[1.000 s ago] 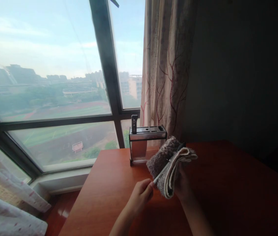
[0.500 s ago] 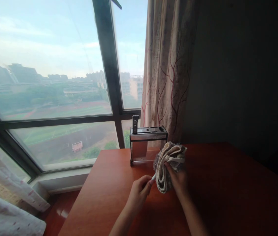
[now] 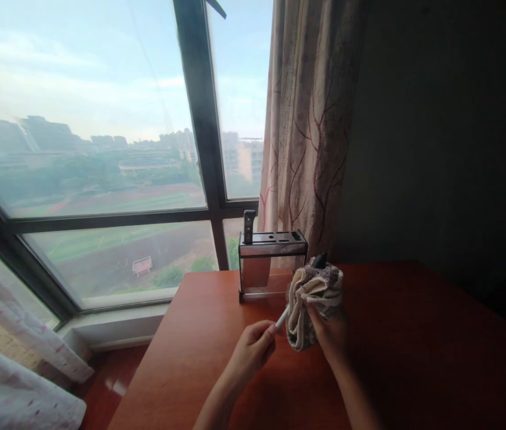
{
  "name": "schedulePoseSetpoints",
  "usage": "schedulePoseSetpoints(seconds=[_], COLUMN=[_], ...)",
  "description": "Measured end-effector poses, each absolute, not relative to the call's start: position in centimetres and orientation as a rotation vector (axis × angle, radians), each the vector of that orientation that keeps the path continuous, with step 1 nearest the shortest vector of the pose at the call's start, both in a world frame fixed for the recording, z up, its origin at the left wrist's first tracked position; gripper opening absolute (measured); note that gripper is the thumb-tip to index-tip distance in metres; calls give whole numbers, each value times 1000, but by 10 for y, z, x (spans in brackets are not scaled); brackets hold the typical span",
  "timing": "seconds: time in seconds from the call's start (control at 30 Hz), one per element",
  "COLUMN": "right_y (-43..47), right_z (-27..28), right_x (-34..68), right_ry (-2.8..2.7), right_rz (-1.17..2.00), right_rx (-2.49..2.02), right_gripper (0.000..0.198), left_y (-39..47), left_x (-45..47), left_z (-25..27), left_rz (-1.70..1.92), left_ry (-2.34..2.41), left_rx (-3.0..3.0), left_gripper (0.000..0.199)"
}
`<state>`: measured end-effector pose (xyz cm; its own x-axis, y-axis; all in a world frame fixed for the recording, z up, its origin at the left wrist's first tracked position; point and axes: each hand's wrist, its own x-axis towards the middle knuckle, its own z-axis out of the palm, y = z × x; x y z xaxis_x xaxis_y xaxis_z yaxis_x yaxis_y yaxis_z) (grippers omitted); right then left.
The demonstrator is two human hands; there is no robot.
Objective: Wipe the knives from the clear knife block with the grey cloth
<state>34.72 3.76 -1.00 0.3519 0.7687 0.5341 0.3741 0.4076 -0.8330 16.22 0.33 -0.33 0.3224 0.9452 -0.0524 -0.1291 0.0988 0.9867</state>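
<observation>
A folded beige and grey-brown cloth (image 3: pixel 296 322) is bunched in my right hand (image 3: pixel 328 329), thumb pressed on its near folds. My left hand (image 3: pixel 255 345) is closed in a pinch on the end of a slim pale rod (image 3: pixel 282 317), whose other part runs in behind the cloth. Above the cloth a dark, pointed piece (image 3: pixel 320 261) sticks out; I cannot tell whether it belongs to the rod. Just behind stands a knife block (image 3: pixel 273 248) with clear sides and a slotted top. One black-handled knife (image 3: pixel 248 227) sits in its left slot.
The reddish-brown wooden table (image 3: pixel 181 346) carries the block near its far edge. Beyond it are a large window (image 3: pixel 101 221) and a patterned curtain (image 3: pixel 307 131). White curtain fabric (image 3: pixel 20 382) hangs at lower left, and a dark wall (image 3: pixel 436 131) fills the right.
The cloth has shifted slightly right, away from my left hand, and more of the pale rod shows. The dark piece now appears above the cloth. My view has turned a little.
</observation>
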Motion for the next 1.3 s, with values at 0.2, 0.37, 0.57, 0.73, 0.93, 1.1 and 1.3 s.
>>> schedulePoseSetpoints(seconds=[0.2,0.37,0.57,0.73,0.93,1.1,1.3], right_y=[40,42,40,37,34,36,34], right_z=[-19,-27,-18,-8,-1,-2,-10], right_x=[349,357,353,342,335,333,336], right_ry=[-1310,-1377,-1206,-650,-438,-435,-640], right_rz=[192,31,483,1132,1383,1307,1289], right_rx=[-1256,-1273,-1108,-878,-718,-801,-848], right_gripper=[26,26,22,38,37,29,27], left_y=[3,-1,-6,-1,4,4,3], left_x=[165,163,157,161,162,164,166], left_z=[-7,0,11,2,-12,-17,-13], left_rz=[964,896,830,928,981,941,930], left_ry=[944,908,825,966,1012,926,880], left_rx=[1250,1159,1060,1217,1437,1284,1146], left_gripper=[44,42,43,41,40,40,45])
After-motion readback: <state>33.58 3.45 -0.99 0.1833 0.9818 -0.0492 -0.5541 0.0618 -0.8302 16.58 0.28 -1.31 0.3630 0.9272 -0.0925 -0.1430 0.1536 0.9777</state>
